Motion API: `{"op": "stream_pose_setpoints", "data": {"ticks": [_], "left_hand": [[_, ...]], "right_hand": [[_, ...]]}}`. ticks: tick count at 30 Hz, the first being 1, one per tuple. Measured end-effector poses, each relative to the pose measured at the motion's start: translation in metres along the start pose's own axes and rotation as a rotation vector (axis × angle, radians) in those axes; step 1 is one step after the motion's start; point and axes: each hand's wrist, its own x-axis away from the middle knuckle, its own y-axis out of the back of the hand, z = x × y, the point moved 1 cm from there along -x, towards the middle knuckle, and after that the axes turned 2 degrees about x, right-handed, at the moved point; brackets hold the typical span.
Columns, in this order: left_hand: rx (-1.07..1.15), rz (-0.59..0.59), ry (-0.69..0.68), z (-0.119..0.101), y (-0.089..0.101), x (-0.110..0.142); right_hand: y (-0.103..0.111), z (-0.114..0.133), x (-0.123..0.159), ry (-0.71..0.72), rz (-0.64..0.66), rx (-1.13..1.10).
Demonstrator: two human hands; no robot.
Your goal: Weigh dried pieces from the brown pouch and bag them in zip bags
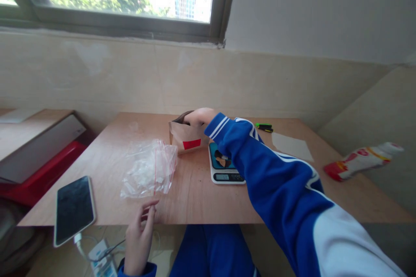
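My right hand [199,117] reaches into the open top of a brown paper bag [186,138] with a red label, standing on the wooden table [195,194]. Its fingers are hidden inside the bag. Just right of the bag sits a small digital scale [224,166] with a few dark pieces on its blue platform, partly covered by my blue sleeve. My left hand [139,233] rests at the table's near edge, fingers loosely extended and holding nothing, just below a pile of clear zip bags [149,169] with red seals.
A phone [73,209] on a charging cable overhangs the table's left front corner. A green and black marker [264,127] and a sheet of paper [292,146] lie at the back right. A red-white packet [360,161] lies far right. Red and white boxes stand left.
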Motion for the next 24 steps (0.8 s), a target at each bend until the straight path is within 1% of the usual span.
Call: {"op": "stream_pose_setpoints", "data": {"ticks": [2,4,7,10,12,14,16,18,20,22,23,24], "left_hand": [[0.004,0.011,0.017,0.002,0.001,0.001],[0.006,0.026,0.027,0.004,0.001,0.000],[0.010,0.034,0.026,0.008,0.000,-0.001],[0.022,0.031,0.012,0.008,-0.001,-0.001],[0.029,0.026,0.003,0.007,-0.001,-0.002],[0.035,0.026,0.000,0.006,-0.001,-0.002],[0.032,0.025,0.002,0.006,-0.001,-0.002],[0.026,0.025,0.007,0.007,0.000,-0.002],[0.023,0.020,0.013,0.009,0.001,-0.003],[0.023,0.016,0.018,0.011,0.002,-0.003],[0.025,0.015,0.021,0.011,0.002,-0.003],[0.027,0.017,0.027,0.011,0.001,-0.003]], "right_hand": [[0.000,-0.003,0.002,-0.002,-0.036,-0.006],[0.000,-0.007,0.003,0.011,-0.026,-0.009],[0.005,-0.014,0.001,0.074,-0.010,-0.029],[0.013,-0.021,-0.003,0.130,-0.068,-0.010],[0.019,-0.025,-0.003,0.173,-0.175,0.009],[0.023,-0.031,0.002,0.217,-0.325,-0.035],[0.023,-0.039,0.013,0.246,-0.520,-0.192],[0.015,-0.051,0.032,0.264,-0.730,-0.428],[-0.003,-0.068,0.055,0.256,-0.930,-0.654],[-0.031,-0.087,0.077,0.196,-1.086,-0.806],[-0.047,-0.097,0.087,0.153,-1.120,-0.855],[-0.064,-0.105,0.094,0.098,-1.118,-0.894]]}}
